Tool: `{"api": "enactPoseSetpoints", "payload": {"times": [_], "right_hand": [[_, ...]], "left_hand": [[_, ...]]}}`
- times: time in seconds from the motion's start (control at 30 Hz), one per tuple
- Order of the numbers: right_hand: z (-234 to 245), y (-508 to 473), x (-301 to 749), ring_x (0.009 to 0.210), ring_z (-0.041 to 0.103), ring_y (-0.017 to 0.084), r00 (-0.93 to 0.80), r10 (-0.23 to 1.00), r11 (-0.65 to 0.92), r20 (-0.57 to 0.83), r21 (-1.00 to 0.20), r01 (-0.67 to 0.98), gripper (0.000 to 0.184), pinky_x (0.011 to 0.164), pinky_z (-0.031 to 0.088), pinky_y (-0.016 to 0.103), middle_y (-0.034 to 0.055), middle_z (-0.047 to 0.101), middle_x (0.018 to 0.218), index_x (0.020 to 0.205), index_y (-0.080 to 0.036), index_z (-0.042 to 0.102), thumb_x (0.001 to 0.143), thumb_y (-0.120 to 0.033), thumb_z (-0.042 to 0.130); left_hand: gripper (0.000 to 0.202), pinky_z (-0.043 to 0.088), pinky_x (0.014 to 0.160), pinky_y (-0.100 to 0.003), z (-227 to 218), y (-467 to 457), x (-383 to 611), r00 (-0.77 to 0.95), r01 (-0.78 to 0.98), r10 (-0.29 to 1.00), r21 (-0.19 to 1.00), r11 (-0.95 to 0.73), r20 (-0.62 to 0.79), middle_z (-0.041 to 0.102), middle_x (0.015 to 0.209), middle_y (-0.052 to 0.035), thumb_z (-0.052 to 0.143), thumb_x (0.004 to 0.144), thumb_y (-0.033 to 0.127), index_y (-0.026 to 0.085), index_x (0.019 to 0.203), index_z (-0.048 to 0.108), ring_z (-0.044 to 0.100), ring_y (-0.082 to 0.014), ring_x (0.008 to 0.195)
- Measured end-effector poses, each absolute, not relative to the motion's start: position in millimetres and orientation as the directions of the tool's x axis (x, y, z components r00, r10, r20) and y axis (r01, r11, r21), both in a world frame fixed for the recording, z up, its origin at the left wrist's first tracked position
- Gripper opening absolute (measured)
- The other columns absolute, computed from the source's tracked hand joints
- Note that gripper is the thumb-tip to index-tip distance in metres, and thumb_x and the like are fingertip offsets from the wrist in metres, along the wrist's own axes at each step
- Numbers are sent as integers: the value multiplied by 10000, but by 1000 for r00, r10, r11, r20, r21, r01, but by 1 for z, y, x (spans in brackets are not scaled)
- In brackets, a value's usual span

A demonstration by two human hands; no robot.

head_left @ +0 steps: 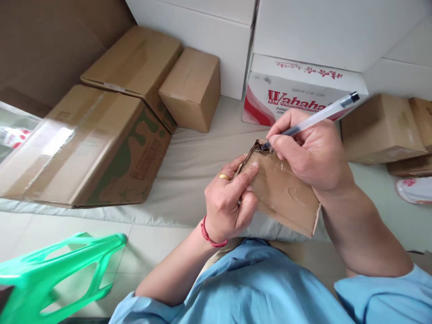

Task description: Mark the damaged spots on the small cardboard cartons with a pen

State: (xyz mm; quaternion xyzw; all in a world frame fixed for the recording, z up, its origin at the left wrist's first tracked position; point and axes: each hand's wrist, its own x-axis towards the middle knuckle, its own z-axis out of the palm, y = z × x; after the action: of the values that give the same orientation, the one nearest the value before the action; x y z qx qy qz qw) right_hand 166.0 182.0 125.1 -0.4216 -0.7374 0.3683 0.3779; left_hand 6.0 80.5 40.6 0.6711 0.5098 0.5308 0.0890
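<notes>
A worn piece of brown cardboard [286, 193] is held up in front of my body, its top corner ragged and dark. My left hand [231, 195], with a ring and a red wrist cord, grips its left edge, thumb on the face. My right hand [307, 153] is closed around a pen [315, 118] with a clear barrel and dark cap end. The pen's tip points down at the torn top corner; whether it touches there I cannot tell. The fingers behind the cardboard are hidden.
Taped cartons [114, 157] and a smaller brown box [192, 87] sit on a cloth-covered surface [189, 166] to the left. A white Wahaha box [261, 101] stands behind my right hand. More cartons [381, 130] are at right. A green plastic stool [67, 270] stands at lower left.
</notes>
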Motion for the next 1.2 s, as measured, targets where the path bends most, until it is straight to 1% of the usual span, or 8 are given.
{"api": "enactPoseSetpoints", "payload": {"times": [0.17,0.3,0.43,0.57,0.83,0.97,1.1,1.2], "right_hand": [[126,182,165,536,448,100,-347,910,352,225,-862,365,161,496,308,279,-39,547,613,787,-218,656,909,-124,703],[126,181,167,539,456,100,-351,913,336,209,-873,355,137,498,313,281,-40,560,621,803,-214,663,908,-143,716],[127,182,168,545,461,99,-372,910,314,182,-889,332,122,501,326,276,-39,578,630,805,-210,671,900,-147,713],[126,182,168,555,459,107,-391,906,296,164,-905,306,105,508,340,275,-39,577,624,811,-218,692,905,-177,720],[126,185,167,581,485,120,-387,911,278,143,-907,318,93,523,361,284,-31,607,647,825,-227,708,891,-206,772],[124,186,167,564,468,118,-379,914,276,142,-904,326,91,509,351,287,-33,589,637,831,-229,705,896,-204,765],[121,184,168,543,437,110,-324,930,278,175,-910,308,150,482,330,284,-32,552,621,777,-232,668,879,-176,762],[120,183,168,540,434,110,-291,934,289,207,-917,275,185,467,329,272,-36,515,599,758,-237,642,873,-186,779]], "left_hand": [[432,638,1052,-333,39,81,4,-62,592,770,645,-484,635,759,1399,-189,516,937,92,131,1270,789,771,-252,1260],[443,642,1039,-326,39,80,4,-71,591,779,656,-469,622,743,1439,-156,516,947,94,169,1287,789,777,-233,1226],[455,645,1037,-335,40,79,3,-62,603,789,653,-458,611,745,1432,-137,515,949,103,188,1302,789,774,-235,1220],[443,650,1035,-336,40,79,1,-43,624,787,632,-459,615,741,1432,-143,509,960,113,184,1293,793,771,-241,1235],[448,648,1007,-321,35,80,3,-75,605,778,648,-461,623,734,1435,-156,511,943,99,165,1281,796,777,-233,1206],[450,635,1039,-333,33,81,5,-85,581,775,663,-472,626,733,1421,-162,513,931,108,148,1275,799,762,-249,1233],[456,631,1048,-351,35,81,4,-65,570,777,663,-486,626,738,1384,-185,511,916,90,119,1270,797,753,-270,1254],[459,639,1037,-361,36,81,3,-54,586,782,653,-479,622,740,1389,-175,505,930,116,141,1288,791,756,-266,1249]]}}
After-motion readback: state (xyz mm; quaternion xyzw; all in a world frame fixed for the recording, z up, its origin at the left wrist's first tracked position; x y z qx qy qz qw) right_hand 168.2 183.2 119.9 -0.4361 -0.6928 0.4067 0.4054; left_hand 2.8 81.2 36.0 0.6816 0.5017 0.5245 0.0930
